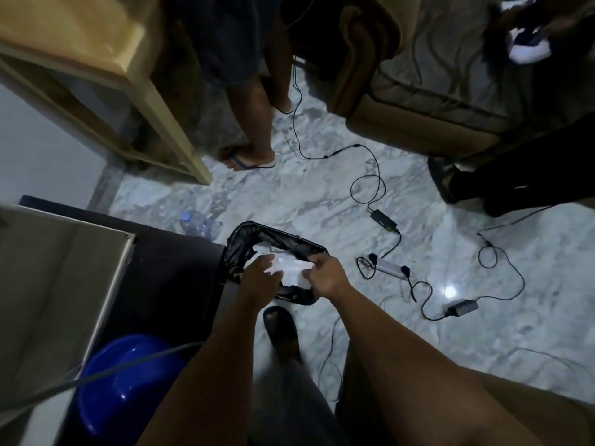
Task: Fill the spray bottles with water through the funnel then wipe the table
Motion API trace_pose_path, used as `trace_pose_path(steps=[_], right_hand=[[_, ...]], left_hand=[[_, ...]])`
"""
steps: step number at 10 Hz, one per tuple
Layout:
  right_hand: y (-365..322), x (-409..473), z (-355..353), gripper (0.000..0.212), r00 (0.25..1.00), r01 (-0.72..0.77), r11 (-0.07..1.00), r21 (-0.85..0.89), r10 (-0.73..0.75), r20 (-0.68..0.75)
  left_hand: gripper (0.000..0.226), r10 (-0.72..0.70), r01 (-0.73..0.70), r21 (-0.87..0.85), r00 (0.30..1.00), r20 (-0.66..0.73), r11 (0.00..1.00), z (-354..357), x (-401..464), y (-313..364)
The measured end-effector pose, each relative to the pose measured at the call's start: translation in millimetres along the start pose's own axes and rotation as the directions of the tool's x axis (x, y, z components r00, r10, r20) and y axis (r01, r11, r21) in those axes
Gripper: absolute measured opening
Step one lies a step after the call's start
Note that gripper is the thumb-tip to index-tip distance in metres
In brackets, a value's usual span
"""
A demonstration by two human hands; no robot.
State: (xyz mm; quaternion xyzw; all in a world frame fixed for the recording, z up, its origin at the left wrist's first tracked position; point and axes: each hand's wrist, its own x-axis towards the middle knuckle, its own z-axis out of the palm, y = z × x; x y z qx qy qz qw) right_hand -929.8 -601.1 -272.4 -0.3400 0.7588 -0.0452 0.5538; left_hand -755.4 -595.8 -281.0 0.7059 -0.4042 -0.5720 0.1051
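Note:
Both my hands are down over a bin lined with a black bag point(244, 239) on the marble floor. My left hand point(260, 275) and my right hand point(325, 273) each pinch one end of a white tissue or cloth point(289, 268) held over the bin's opening. A clear plastic water bottle point(198, 222) stands on the floor just left of the bin. No spray bottle or funnel is in sight.
A blue plastic basin point(125, 378) sits at the lower left beside a white board point(58, 284). A wooden table leg point(170, 123) stands at upper left. Another person's legs point(254, 123) are ahead. Cables and chargers point(383, 220) trail over the floor on the right, near a sofa point(418, 75).

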Motion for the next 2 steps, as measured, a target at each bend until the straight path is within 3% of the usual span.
trace_pose_path(steps=[1,2], right_hand=[[1.4,12.6,1.7,0.036,0.997,0.057,0.987,-0.153,-0.047,0.068],[-7.7,7.0,2.7,0.021,0.998,0.062,0.977,-0.205,-0.054,0.041]], left_hand=[[0.046,0.018,-0.024,0.147,0.999,0.04,0.989,6.8,8.2,4.5],[0.049,0.004,-0.003,0.078,1.0,-0.008,0.997,4.4,10.1,4.8]])
